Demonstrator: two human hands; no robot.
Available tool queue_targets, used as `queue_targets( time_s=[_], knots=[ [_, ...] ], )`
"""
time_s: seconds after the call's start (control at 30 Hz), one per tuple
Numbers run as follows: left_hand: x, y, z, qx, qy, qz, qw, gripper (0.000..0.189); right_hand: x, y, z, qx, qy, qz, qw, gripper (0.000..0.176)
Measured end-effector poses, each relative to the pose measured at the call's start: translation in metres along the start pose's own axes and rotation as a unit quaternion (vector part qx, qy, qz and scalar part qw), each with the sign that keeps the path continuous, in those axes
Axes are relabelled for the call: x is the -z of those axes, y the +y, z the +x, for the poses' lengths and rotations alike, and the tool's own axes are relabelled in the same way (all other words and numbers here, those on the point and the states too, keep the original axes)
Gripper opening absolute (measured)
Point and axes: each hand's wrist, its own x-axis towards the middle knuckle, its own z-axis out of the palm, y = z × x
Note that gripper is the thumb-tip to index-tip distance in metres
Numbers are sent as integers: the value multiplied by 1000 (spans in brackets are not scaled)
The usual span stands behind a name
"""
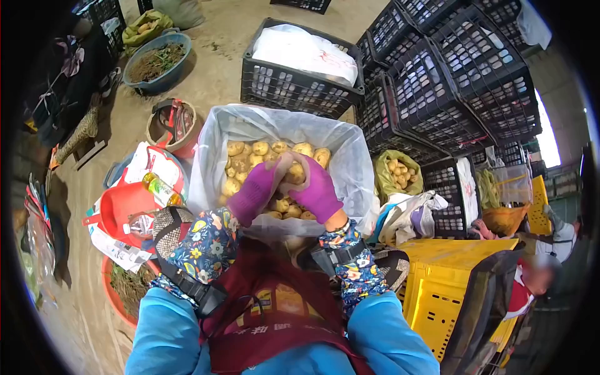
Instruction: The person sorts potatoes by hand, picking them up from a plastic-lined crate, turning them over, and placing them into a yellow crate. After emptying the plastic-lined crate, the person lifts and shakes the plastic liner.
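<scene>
A pale yellow rounded potato is clasped between the purple-gloved left hand and right hand, both closed on it from opposite sides, above the near edge of a plastic-lined crate of potatoes.

The potato gripped between left hand and right hand is mostly covered by their fingers. Near wall of the lined box hidden behind both forearms. At 4 o'clock, person blurred. At 1 o'clock, stacked crates cut off.

Black crates stand stacked above a yellow crate (blue basin well apart).
</scene>
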Motion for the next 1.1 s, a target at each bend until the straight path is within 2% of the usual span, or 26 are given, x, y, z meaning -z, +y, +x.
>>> queue_targets(
  time_s=[0.03,0.07,0.1,0.17,0.27,0.37,0.47,0.57,0.63,0.67,0.7,0.73,0.77,0.83,0.87,0.9,0.97,1.07,1.1],
  knots=[
    [2,-1,2,46,-1,-28,999,54,7,-11,-3,-63,-31,88,994,64],
    [3,-4,2,91,-3,-54,994,51,5,-10,-8,-57,-31,116,991,62],
    [5,-15,-2,82,-2,-85,993,50,3,-9,-13,-51,-32,145,988,61],
    [7,-30,4,38,5,-137,990,48,-8,16,-11,122,36,78,989,54],
    [1,-61,20,-190,100,8,977,44,-31,27,-12,-55,88,197,975,43],
    [-16,-32,2,-331,229,202,893,41,-37,18,-15,-32,145,120,982,37],
    [-4,-48,14,-276,173,223,919,34,-40,16,-19,-51,151,121,980,37],
    [-4,-52,17,-286,145,144,936,32,-38,17,-21,-31,168,70,983,39],
    [2,-60,31,-381,161,174,894,35,-44,40,-23,3,172,93,981,40],
    [3,-62,33,-348,144,140,916,36,-47,52,-24,20,173,105,979,40],
    [3,-57,30,-314,130,105,935,37,-45,52,-22,-3,164,144,976,39],
    [-1,-32,9,-193,85,19,977,38,-42,52,-21,-27,155,183,970,37],
    [-2,-18,-3,-68,38,-65,995,39,-40,50,-18,-50,147,223,962,37],
    [-7,-37,16,-185,49,-16,981,39,-35,40,-14,-83,123,112,983,39],
    [-7,-46,21,-181,42,-28,982,40,-33,33,-14,-100,109,55,988,40],
    [-8,-45,21,-177,35,-39,983,42,-33,22,-15,-51,129,83,987,42],
    [-9,-11,-6,-43,-3,-132,990,48,-39,4,-19,44,164,135,976,47],
    [-1,-14,-6,-70,-54,-64,994,51,-35,13,-18,123,157,37,979,53],
    [-2,-14,-6,-54,-63,-68,994,52,-30,7,-19,50,126,61,989,52]
  ],
)
